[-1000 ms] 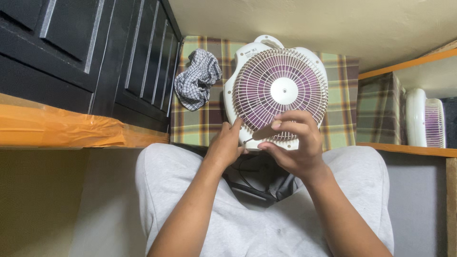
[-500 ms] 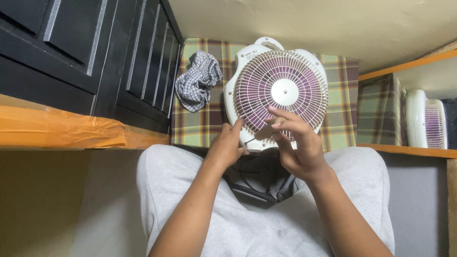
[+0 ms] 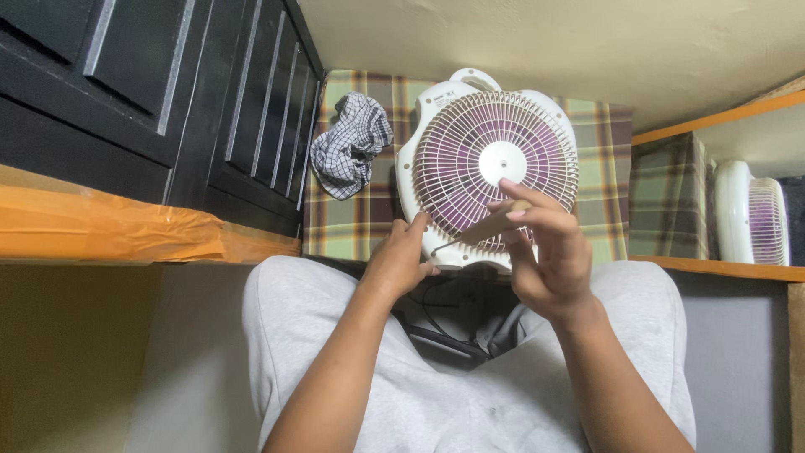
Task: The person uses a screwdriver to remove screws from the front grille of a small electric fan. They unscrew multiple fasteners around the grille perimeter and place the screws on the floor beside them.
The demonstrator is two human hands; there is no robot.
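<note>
A white table fan with a purple blade behind its round grille lies on a plaid cloth in front of my knees. My left hand grips the fan's lower left rim, fingertips on the housing. My right hand is over the lower grille and pinches the tan handle of a screwdriver. The thin shaft slants down-left, and its tip sits at the fan's lower left edge, right by my left fingertips. What the tip touches is too small to tell.
A crumpled checked rag lies left of the fan. A black panelled cabinet and an orange-taped ledge fill the left. A black cable runs between my grey-trousered legs. At the right, a second white fan shows beside an orange-edged board.
My right hand's fingers spread off the screwdriver handle, then closed on it again, and the hand moved slightly right and up. My left hand stayed on the fan's rim.
</note>
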